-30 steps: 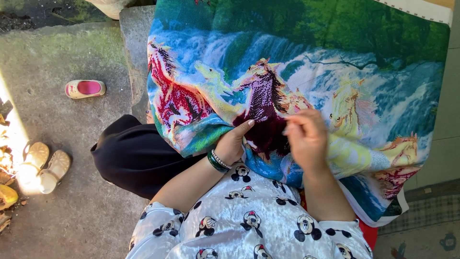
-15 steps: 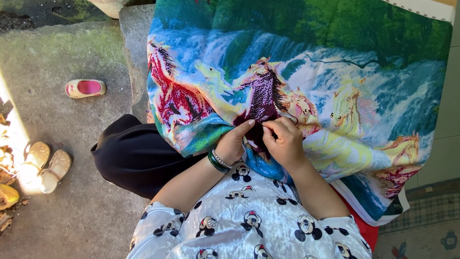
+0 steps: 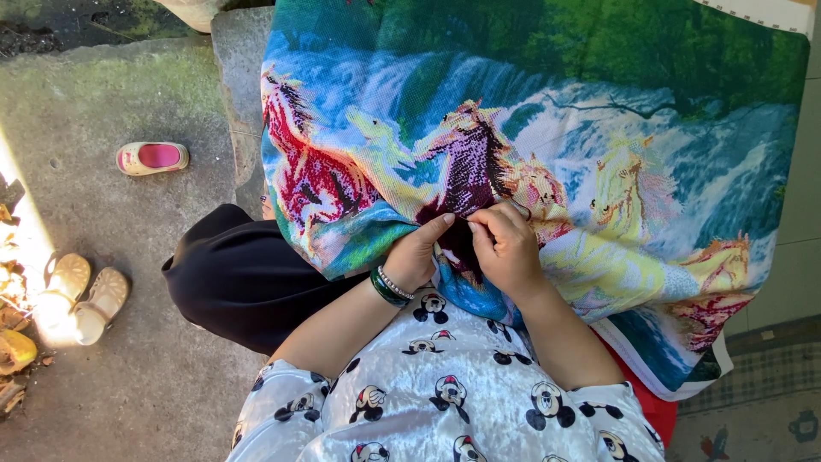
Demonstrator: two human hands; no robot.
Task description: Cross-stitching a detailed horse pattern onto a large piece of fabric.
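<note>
moved: right hand [image 3: 506,248] has dropped from the raised spot of a second ago, back down beside the left hand [image 3: 416,254].
head view: both hands rest on the horse cross-stitch cloth [image 3: 547,145] draped over the lap.
fingers: both sets pinched on the dark maroon patch [image 3: 457,244].
floor: pink slipper [image 3: 152,157], beige sandals [image 3: 85,291].
</note>
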